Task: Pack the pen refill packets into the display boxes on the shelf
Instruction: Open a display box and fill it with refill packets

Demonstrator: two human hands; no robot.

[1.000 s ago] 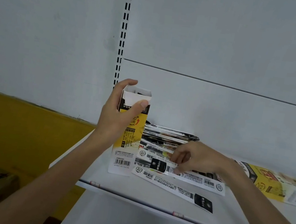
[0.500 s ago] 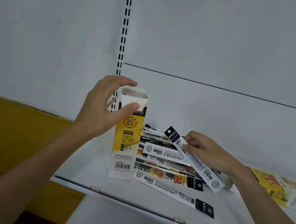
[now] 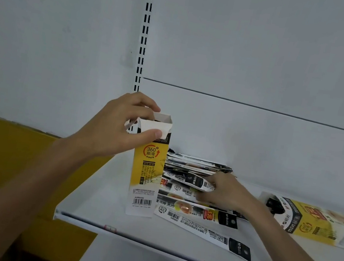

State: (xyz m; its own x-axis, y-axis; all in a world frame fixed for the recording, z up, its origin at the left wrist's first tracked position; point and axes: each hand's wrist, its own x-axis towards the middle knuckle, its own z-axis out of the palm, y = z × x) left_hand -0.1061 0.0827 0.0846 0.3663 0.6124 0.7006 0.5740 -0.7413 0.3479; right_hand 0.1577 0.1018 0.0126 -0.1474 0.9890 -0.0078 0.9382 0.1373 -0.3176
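A tall yellow-and-white display box [image 3: 147,171] stands upright on the white shelf [image 3: 96,204], its top flaps open. My left hand [image 3: 117,130] grips the box at its top, thumb on the front flap and fingers over the rim. Right of the box lies a pile of pen refill packets [image 3: 195,164]. My right hand [image 3: 226,195] rests low on this pile, its fingertips pinching one black-and-white packet [image 3: 192,180] that lies on the heap. A single long packet [image 3: 207,230] lies loose near the shelf's front edge.
A second yellow display box [image 3: 314,223] lies flat on the shelf at the right. A slotted upright [image 3: 144,35] runs up the white back panel behind the box. A yellow wall [image 3: 6,149] shows left of and below the shelf.
My right hand, which held a packet raised and tilted toward the box, has dropped back onto the pile. My left hand stays on the box top.
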